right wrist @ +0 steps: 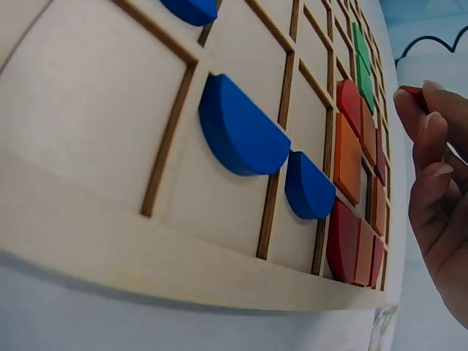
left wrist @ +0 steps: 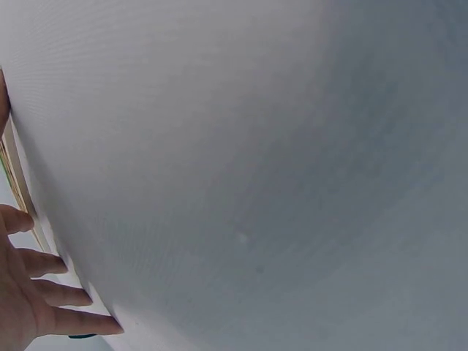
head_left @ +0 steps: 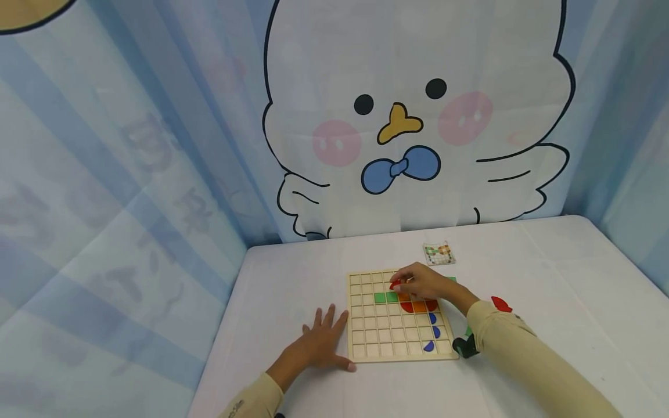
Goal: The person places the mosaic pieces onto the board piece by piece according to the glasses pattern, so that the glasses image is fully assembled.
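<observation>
My right hand (head_left: pixel 425 281) pinches a small red piece (right wrist: pixel 415 95) between thumb and fingertips, over the far part of a wooden grid board (head_left: pixel 387 337). Below it, orange squares (right wrist: pixel 347 157) and red rounded pieces (right wrist: pixel 344 241) fill a cluster of cells. Two green squares (head_left: pixel 385 297) lie left of the cluster. Along the board's right side, several blue half-circles (right wrist: pixel 245 128) sit in a line, some tilted across the grid strips. My left hand (head_left: pixel 321 342) lies with fingers spread at the board's left edge, thumb near its front corner.
A small printed card (head_left: pixel 439 253) with a coloured pattern lies behind the board. Right of the board, a loose red piece (head_left: pixel 500 303) and a green piece (head_left: pixel 468 331) show beside my right sleeve. A cartoon-printed curtain (head_left: pixel 397 209) hangs behind the white table (head_left: pixel 564 278).
</observation>
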Available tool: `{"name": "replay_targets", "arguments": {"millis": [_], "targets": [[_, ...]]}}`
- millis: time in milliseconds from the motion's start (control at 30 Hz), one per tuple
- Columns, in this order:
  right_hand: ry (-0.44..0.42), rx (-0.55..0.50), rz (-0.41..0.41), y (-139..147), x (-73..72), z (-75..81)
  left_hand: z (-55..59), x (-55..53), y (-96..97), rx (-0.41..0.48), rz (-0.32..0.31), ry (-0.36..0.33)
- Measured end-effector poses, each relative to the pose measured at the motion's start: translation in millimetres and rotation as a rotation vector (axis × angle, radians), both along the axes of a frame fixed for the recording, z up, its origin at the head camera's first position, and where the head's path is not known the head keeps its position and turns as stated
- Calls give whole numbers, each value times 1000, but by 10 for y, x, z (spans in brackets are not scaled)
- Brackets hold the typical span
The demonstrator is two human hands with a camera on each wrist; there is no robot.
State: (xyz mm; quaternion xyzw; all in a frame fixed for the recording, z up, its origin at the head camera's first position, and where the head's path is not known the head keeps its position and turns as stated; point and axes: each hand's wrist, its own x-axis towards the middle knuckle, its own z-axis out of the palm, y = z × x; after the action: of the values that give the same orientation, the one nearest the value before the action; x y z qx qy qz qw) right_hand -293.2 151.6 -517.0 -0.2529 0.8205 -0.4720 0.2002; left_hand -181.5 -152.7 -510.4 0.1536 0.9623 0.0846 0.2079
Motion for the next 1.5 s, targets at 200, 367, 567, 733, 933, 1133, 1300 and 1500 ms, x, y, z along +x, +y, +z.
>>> {"name": "replay_targets", "arguments": {"millis": [200, 367, 567, 733, 933, 1133, 1300, 1500], "targets": [[69, 36, 3, -85, -19, 5, -15, 1, -11, -15, -7, 1], [105, 65, -33, -147, -44, -2, -14, 2, -14, -22, -12, 4], [112, 60, -86, -236, -66, -29, -6, -9, -9, -20, -3, -6], [138, 109, -128, -306, -71, -44, -4, -14, 0, -12, 0, -9], [133, 137, -144, -377, -63, -62, 4, -11, 7, -9, 2, -13], [249, 188, -151, -450, -44, -107, -15, -27, 3, -8, 11, -21], [266, 231, -184, -490, -12, -106, -52, -39, -8, -22, 9, -17], [277, 270, -198, -469, -26, -118, -22, -28, -4, -15, 6, -12]]}}
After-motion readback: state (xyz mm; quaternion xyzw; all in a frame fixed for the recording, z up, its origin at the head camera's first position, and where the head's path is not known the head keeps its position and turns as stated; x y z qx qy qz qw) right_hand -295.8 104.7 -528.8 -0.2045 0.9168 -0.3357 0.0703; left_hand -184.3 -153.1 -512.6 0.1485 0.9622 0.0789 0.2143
